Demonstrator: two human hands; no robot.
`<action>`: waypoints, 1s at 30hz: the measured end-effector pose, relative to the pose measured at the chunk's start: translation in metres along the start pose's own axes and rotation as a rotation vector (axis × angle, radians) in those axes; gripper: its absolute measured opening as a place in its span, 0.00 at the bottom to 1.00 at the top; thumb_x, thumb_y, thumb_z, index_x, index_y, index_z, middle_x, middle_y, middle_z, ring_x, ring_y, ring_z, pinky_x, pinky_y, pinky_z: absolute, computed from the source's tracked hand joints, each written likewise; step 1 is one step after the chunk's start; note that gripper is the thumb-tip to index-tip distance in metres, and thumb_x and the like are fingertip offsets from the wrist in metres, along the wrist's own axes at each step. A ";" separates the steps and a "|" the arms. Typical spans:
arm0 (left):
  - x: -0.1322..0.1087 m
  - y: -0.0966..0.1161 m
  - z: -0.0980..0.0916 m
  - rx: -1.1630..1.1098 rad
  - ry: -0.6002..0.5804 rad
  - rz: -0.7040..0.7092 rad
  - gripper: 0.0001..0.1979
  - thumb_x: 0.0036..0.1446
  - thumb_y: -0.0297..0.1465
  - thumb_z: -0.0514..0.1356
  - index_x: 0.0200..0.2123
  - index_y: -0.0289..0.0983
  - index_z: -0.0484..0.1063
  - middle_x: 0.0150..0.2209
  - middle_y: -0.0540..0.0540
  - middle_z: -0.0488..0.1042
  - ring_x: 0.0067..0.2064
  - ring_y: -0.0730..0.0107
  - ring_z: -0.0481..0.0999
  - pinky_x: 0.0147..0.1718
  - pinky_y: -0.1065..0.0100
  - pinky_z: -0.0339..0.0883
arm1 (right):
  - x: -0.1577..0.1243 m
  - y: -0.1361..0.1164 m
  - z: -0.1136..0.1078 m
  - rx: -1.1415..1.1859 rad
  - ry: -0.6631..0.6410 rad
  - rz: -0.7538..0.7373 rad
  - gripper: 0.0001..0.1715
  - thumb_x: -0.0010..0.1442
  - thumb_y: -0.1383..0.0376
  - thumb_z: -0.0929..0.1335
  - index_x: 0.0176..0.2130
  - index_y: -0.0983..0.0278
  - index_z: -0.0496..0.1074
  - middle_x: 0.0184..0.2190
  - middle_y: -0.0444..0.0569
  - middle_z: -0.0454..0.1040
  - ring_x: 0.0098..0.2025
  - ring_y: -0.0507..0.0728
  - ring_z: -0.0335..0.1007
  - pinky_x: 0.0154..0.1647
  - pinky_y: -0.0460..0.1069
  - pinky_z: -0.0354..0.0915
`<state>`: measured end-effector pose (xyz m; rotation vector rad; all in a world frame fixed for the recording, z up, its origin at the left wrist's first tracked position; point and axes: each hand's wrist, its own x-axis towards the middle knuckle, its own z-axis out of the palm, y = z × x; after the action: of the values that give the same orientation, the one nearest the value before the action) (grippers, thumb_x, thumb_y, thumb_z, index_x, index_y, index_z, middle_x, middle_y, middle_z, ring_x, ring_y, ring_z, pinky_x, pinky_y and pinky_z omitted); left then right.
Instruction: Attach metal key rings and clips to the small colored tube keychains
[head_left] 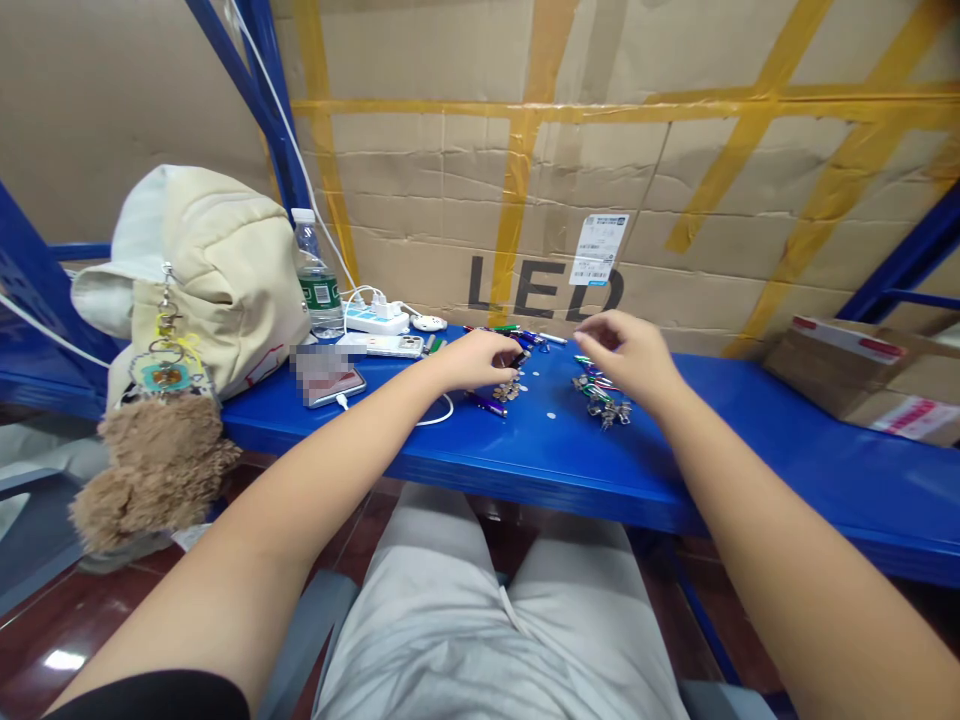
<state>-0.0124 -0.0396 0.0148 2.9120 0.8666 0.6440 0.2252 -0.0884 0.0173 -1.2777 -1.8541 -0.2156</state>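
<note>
My left hand (484, 360) is closed on a short dark pen-like stick (519, 358), held between thumb and fingers just above the blue table. Under it lie a purple pen-like stick (489, 404) and a small cluster of shiny metal clips (507, 391). My right hand (634, 352) hovers to the right, its fingers bent and slightly apart, with nothing visible in them. Below its fingertips is a bundle of coloured slim sticks with metal clips (604, 398) at their near ends. More coloured sticks (529, 337) lie behind, partly covered by my left hand.
Left on the blue table (555, 455) are a phone (330, 385) with a cable, a clear case (386, 346), a power strip (375, 318), a water bottle (319, 280) and a cream bag (217, 270). Cardboard (420, 200) walls the back; a carton (847, 370) stands right.
</note>
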 end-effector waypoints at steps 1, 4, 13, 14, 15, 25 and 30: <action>0.000 0.000 0.000 0.008 0.002 -0.001 0.10 0.55 0.31 0.57 0.39 0.35 0.75 0.39 0.45 0.77 0.38 0.68 0.74 0.38 0.68 0.64 | 0.001 0.008 -0.008 -0.034 0.010 0.089 0.13 0.57 0.58 0.66 0.34 0.64 0.74 0.28 0.49 0.75 0.29 0.55 0.67 0.30 0.49 0.62; 0.000 -0.001 0.001 0.010 -0.005 -0.011 0.12 0.57 0.32 0.57 0.42 0.34 0.75 0.43 0.43 0.76 0.41 0.66 0.74 0.42 0.67 0.65 | 0.001 0.033 -0.027 -0.157 -0.255 0.263 0.13 0.55 0.56 0.67 0.29 0.63 0.74 0.27 0.48 0.77 0.30 0.56 0.70 0.30 0.49 0.62; 0.001 0.001 0.003 -0.014 -0.024 0.004 0.11 0.57 0.32 0.56 0.40 0.35 0.74 0.40 0.45 0.77 0.39 0.67 0.74 0.39 0.68 0.66 | 0.002 0.035 0.003 -0.294 -0.622 0.229 0.11 0.56 0.58 0.68 0.33 0.63 0.77 0.34 0.49 0.80 0.36 0.57 0.74 0.36 0.47 0.64; 0.001 0.001 0.003 -0.016 -0.024 0.009 0.10 0.56 0.32 0.56 0.39 0.35 0.74 0.40 0.45 0.77 0.39 0.67 0.74 0.39 0.68 0.66 | 0.003 0.033 0.008 -0.315 -0.634 0.211 0.11 0.57 0.59 0.68 0.32 0.63 0.77 0.34 0.49 0.80 0.36 0.57 0.74 0.36 0.47 0.64; 0.001 0.001 0.003 -0.016 -0.024 0.011 0.10 0.56 0.32 0.56 0.39 0.35 0.74 0.40 0.45 0.77 0.39 0.67 0.74 0.39 0.68 0.66 | 0.004 0.032 0.012 -0.329 -0.635 0.198 0.10 0.57 0.60 0.68 0.32 0.63 0.76 0.35 0.49 0.80 0.36 0.57 0.74 0.36 0.47 0.64; 0.001 0.002 0.004 -0.040 -0.049 -0.025 0.14 0.56 0.33 0.57 0.44 0.35 0.74 0.45 0.43 0.77 0.44 0.64 0.75 0.43 0.65 0.66 | 0.002 0.022 0.015 0.020 -0.427 0.194 0.11 0.58 0.59 0.66 0.33 0.63 0.72 0.30 0.48 0.76 0.31 0.55 0.68 0.33 0.49 0.63; 0.002 0.011 0.004 -0.104 -0.044 0.005 0.12 0.60 0.34 0.54 0.39 0.34 0.74 0.39 0.44 0.75 0.39 0.67 0.73 0.41 0.66 0.65 | 0.000 0.003 0.028 0.425 -0.291 0.187 0.14 0.59 0.54 0.65 0.35 0.62 0.65 0.30 0.46 0.71 0.30 0.53 0.66 0.34 0.50 0.64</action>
<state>-0.0037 -0.0470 0.0140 2.8256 0.7960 0.6039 0.2126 -0.0715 -0.0013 -1.2129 -1.8716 0.4648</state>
